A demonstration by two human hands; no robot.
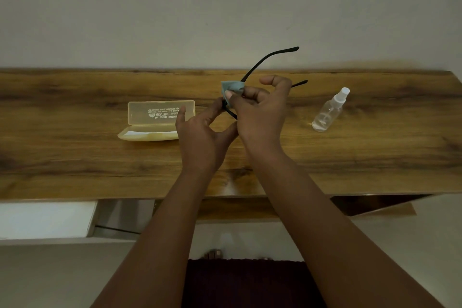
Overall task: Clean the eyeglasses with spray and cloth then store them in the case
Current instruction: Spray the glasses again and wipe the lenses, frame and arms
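**Hands mid-wipe, storing not yet begun**

Right hand (262, 105) pinched a small blue-grey cloth (233, 87) between curled fingers and pressed it to the front of the black eyeglasses (265, 62), which were held up above the wooden table (75, 157), their temples open and pointing away toward the wall. Left hand (202, 137) steadied the frame from below, thumb and fingers closed on its lower edge, the index finger raised free. Lenses were hidden behind cloth and fingers, so how clean they were could not be told. The spray bottle (330, 111) lay tilted on the table, well to the right of the hands and untouched by either, which suggested spraying was likely over and wiping was the step in hand. The yellow case (155, 120) sat open to the left, just beside the left hand, without the glasses in it. Folding the temples, laying the glasses in and shutting the lid appeared to be what was left
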